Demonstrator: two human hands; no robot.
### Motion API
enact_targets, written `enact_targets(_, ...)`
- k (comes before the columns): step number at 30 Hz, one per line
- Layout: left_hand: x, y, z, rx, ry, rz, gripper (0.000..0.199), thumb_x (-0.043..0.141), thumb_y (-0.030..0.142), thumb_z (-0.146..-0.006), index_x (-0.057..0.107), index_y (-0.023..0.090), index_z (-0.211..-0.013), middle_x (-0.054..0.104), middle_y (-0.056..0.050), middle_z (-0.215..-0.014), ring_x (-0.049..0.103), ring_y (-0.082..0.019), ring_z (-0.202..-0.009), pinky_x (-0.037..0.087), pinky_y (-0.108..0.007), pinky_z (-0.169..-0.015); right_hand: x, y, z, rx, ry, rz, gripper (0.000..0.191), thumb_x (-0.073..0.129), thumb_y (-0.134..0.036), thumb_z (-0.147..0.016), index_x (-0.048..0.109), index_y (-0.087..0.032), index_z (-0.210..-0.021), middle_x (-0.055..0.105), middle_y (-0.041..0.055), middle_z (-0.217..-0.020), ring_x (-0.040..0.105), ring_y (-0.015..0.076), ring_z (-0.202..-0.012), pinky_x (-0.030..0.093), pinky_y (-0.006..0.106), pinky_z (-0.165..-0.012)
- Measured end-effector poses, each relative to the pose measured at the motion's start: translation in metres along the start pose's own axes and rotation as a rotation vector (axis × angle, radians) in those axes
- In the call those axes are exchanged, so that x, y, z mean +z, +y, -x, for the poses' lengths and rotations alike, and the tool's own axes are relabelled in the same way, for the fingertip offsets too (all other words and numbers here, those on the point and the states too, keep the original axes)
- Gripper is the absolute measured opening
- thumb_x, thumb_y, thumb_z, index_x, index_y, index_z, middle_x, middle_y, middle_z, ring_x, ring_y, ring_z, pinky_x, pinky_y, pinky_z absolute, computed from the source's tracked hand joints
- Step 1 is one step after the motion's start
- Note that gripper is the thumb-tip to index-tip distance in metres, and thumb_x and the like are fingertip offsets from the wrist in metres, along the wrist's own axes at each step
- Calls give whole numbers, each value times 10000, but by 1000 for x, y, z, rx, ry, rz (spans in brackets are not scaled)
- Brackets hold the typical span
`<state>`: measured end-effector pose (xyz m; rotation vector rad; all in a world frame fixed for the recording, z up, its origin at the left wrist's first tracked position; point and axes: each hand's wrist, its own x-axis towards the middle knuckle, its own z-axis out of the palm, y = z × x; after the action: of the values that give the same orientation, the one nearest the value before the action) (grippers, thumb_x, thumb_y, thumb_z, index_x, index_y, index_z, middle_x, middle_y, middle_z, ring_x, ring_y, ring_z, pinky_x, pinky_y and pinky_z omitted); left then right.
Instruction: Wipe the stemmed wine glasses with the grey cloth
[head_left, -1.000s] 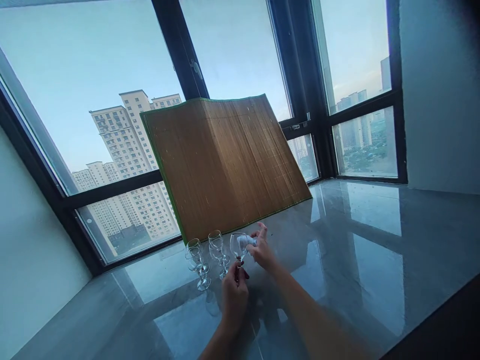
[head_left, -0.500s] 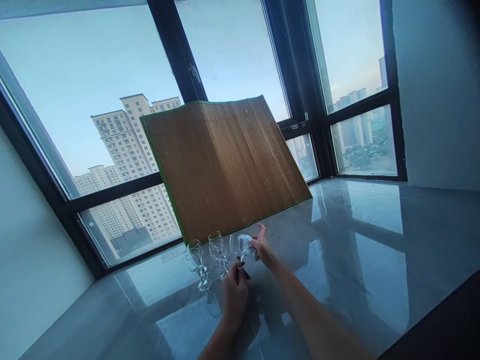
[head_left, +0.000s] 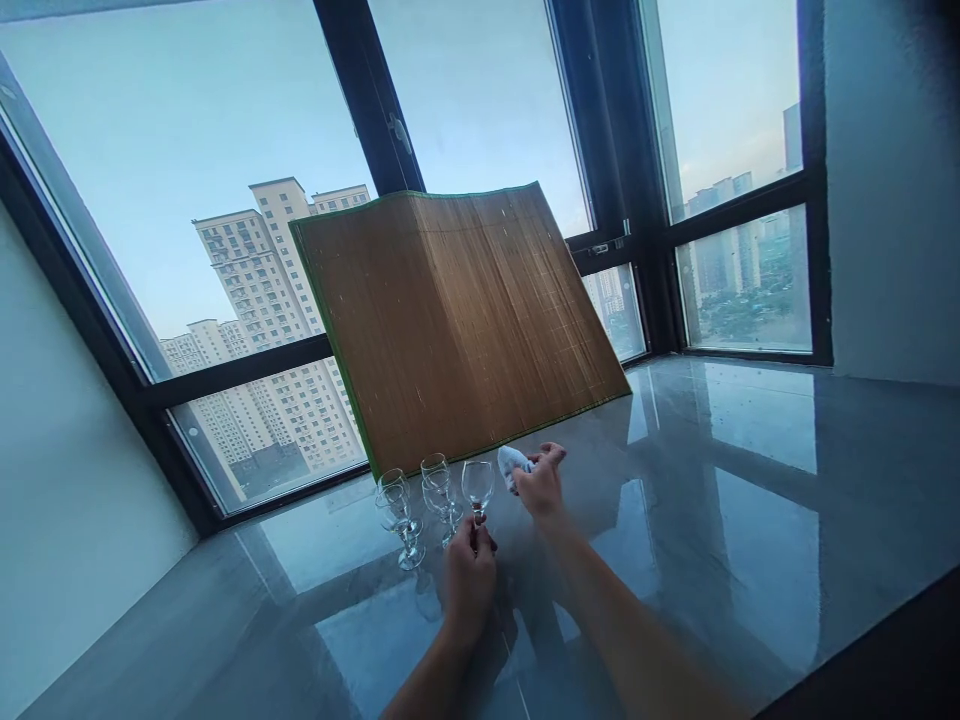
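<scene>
My left hand has its fingers pinched round the stem of a clear wine glass, which stands upright with its bowl above the fingers. To the right, my right hand grips a crumpled white cloth, apart from the glass bowl. Several more stemmed glasses stand close together to the left of my left hand, among them a front glass and another glass. Their outlines overlap.
Behind the glasses a large brown mat with green edging leans against the window frame. The glossy grey surface reflects the windows. White walls stand at both sides.
My right hand with the white cloth has moved right, away from the held glass. My left hand still holds the stem. The whole view has shifted slightly.
</scene>
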<state>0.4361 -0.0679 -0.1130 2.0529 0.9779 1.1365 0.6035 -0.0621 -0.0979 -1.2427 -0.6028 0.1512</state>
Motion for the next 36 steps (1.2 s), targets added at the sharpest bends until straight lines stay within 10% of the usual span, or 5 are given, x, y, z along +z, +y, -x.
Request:
enact_targets(9, 3, -7, -2, -72, -40, -14, 232, 434, 257, -931, 622, 209, -804, 664, -29, -667, 606, -177, -620, 405, -280, -607, -7, -22, 5, -2, -185, 127, 487, 547, -224, -583, 472, -214, -1064, 533, -48, -688, 509, 144, -538, 391, 247, -538)
enact_targets(16, 6, -11, -6, -78, -15, 14, 248, 426, 284, -931, 602, 217, -770, 644, -18, -645, 612, -182, -634, 424, -284, -626, -11, -33, 5, 136, -297, -302, 488, 546, -293, -595, 520, -199, -1073, 476, -75, -595, 435, 135, -499, 340, 239, -492)
enact_targets(26, 5, -9, -2, -21, -109, 1, 229, 465, 225, -900, 692, 194, -901, 681, -22, -703, 623, -185, -675, 429, -283, -662, -13, -28, 5, -180, 37, 329, 505, 495, -140, -724, 510, -234, -1220, 693, 58, -1061, 649, 221, -848, 433, 299, -725)
enact_targets(36, 3, -15, -1, 19, -40, -261, 465, 456, 185, -896, 680, 217, -1302, 725, -85, -1173, 609, -236, -1131, 422, -327, -993, -21, -28, -5, -119, 102, 79, 295, 434, -204, -607, 632, -210, -825, 673, 43, -793, 615, 235, -772, 458, 302, -676)
